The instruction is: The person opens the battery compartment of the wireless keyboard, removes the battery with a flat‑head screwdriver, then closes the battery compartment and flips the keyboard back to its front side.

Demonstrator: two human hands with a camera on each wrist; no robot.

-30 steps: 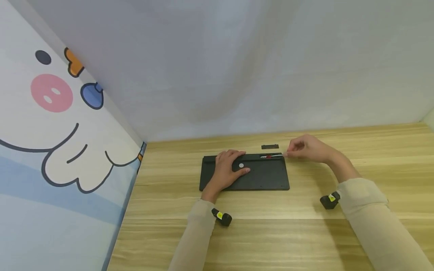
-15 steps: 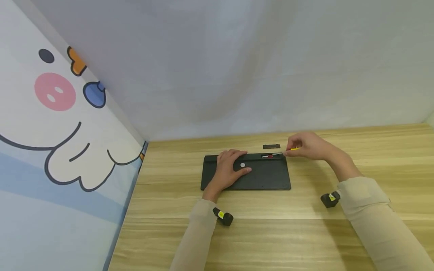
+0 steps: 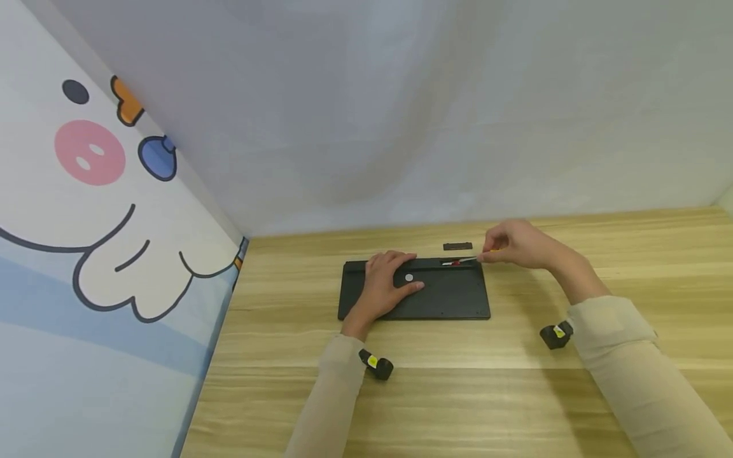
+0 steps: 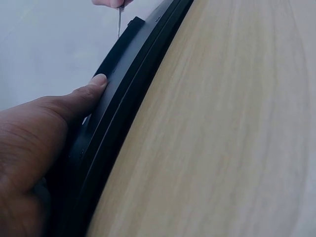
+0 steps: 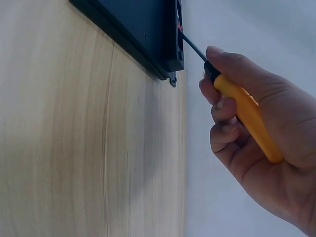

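Note:
A black keyboard (image 3: 446, 296) lies underside up, with a slot-like battery compartment along its far edge at the right. In that slot is a small red and silver-white thing, perhaps a battery (image 3: 455, 263). My left hand (image 3: 380, 289) rests spread on the keyboard's left half; its thumb (image 4: 94, 89) presses the back while the fingers reach the far edge. My right hand (image 3: 518, 245) holds a screwdriver (image 5: 249, 116) by its yellow handle, thumb and fingers wrapped round it. The thin metal shaft points into the slot; its very tip is hard to make out.
A small black cover (image 3: 457, 246) lies on the wooden table (image 3: 458, 394) just beyond the keyboard. A grey-white wall (image 3: 401, 127) rises behind the table, and a panel with cartoon figures (image 3: 91, 222) stands at the left.
My right hand has risen slightly, and the screwdriver's shaft has changed its angle a little in the slot. My left hand and the keyboard hold their place.

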